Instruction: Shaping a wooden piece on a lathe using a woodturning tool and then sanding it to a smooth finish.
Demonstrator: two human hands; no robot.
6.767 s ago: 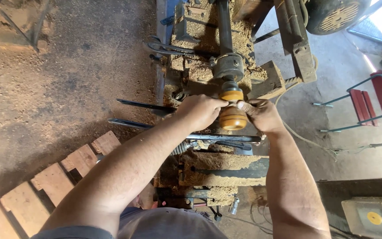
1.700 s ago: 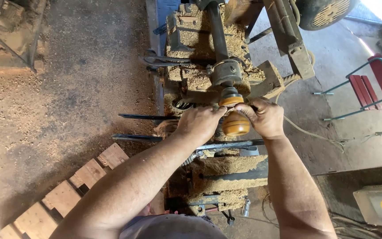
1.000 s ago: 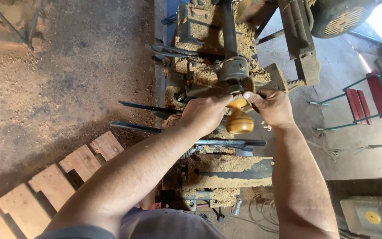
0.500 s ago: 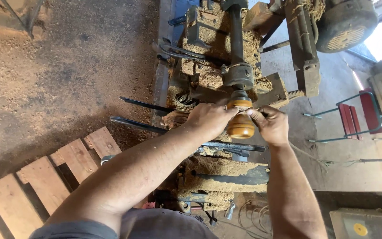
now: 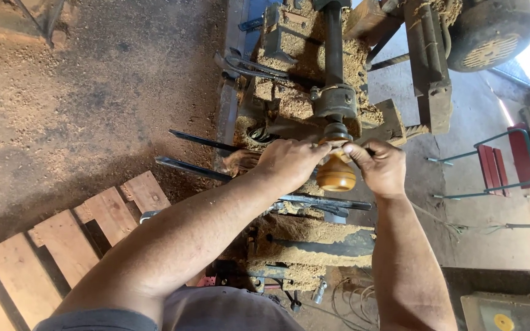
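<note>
A rounded, polished orange-brown wooden piece point(image 5: 336, 176) sits on the spindle end of a sawdust-covered wood lathe point(image 5: 334, 101). My left hand point(image 5: 289, 162) grips the piece from the left, fingers wrapped over its narrow upper neck. On the other side my right hand point(image 5: 380, 167) pinches the same neck just below the dark metal chuck point(image 5: 337, 130). The piece's bulbous lower end shows between the two hands.
Long dark turning tools point(image 5: 199, 140) lie across the lathe bed to the left. A wooden pallet point(image 5: 62, 239) lies on the sawdust floor at lower left. A motor point(image 5: 489, 32) is at upper right, a red-and-green metal stand point(image 5: 503, 164) at right.
Both hands stay on the wooden piece at the spindle. The view has shifted a little; the piece and hands sit slightly lower under the chuck than 1.7 s ago.
</note>
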